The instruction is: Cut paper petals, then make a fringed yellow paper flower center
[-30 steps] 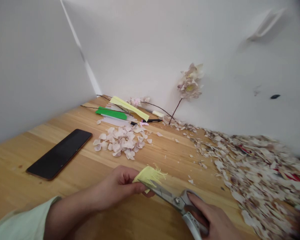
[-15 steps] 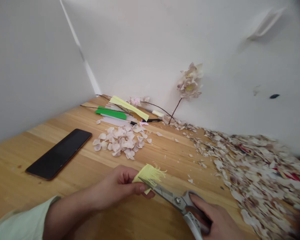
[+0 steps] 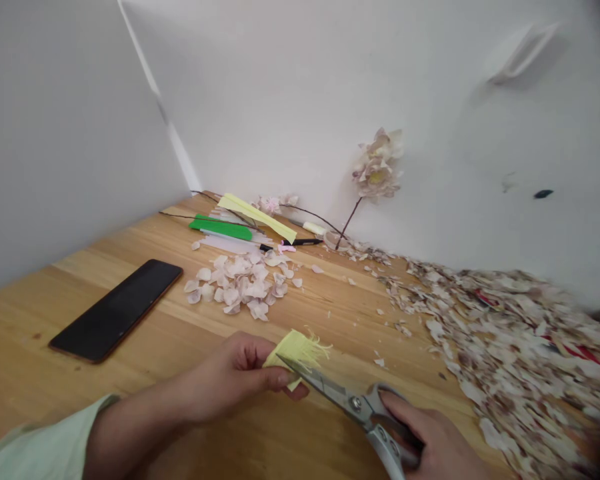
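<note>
Your left hand [image 3: 237,379] pinches a fringed pale yellow paper strip [image 3: 296,350] between fingers and thumb, narrow and firm, above a pine-toned wooden tabletop [image 3: 330,313]. The strip sits just past those fingertips, its thin fringe fanning up and to the right, away from the hand. Your right hand [image 3: 433,443], cut off by the lower frame edge, wraps the handles of a pair of steel scissors [image 3: 353,403]. The scissors' long axis runs diagonally from that lower right corner up toward your left hand, and the upper blade's tip lies across the strip right beside your left fingertips. Whether the lower blade sits beneath the paper cannot be told from this view. Your left hand is nearer the strip; your right is nearer the pivot.

Farther out, a black smartphone [image 3: 115,310] lies left of a loose pile of pale pink petals [image 3: 237,283]. Beyond them rest a green strip [image 3: 221,228], a second yellow strip [image 3: 257,218] and a black pen [image 3: 303,241]. An artificial flower [image 3: 377,167] leans against the white wall [image 3: 280,100], and a blurred drift of paper scraps [image 3: 505,340] spreads across the right of the tabletop.
</note>
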